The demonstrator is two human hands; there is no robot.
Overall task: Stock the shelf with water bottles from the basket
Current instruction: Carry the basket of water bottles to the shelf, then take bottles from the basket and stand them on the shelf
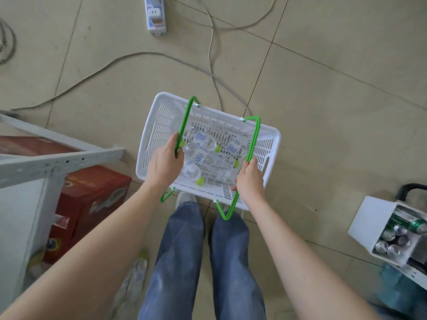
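White plastic basket [208,144] with two green wire handles, seen from the head camera looking straight down past jeans and shoes onto a tiled floor [323,88]. It's sitting or hovering just in front of the feet, can't tell if it's actually touching the floor. Inside I count several clear water bottles [196,158] with lime-green caps, all lying on their sides in a loose pile.

My read: this is the carry step, getting the basket over to the shelf [57,158], whose white metal frame pokes in at the left with red cartons [92,199] under it. To do it well I'd keep both handles level so the bottles don't roll to one end, and set it down close beside the shelf before picking anything out. Watch the cables [138,58] and power strip [156,15] further out on the floor, easy trip.

Left hand [165,162] is curled closed round the left green handle [182,132]. Right hand [250,181] is wrapped closed on the right green handle [253,139]. Hands are apart, one per side, neither touching a bottle. No bottles on the shelf that I can see.
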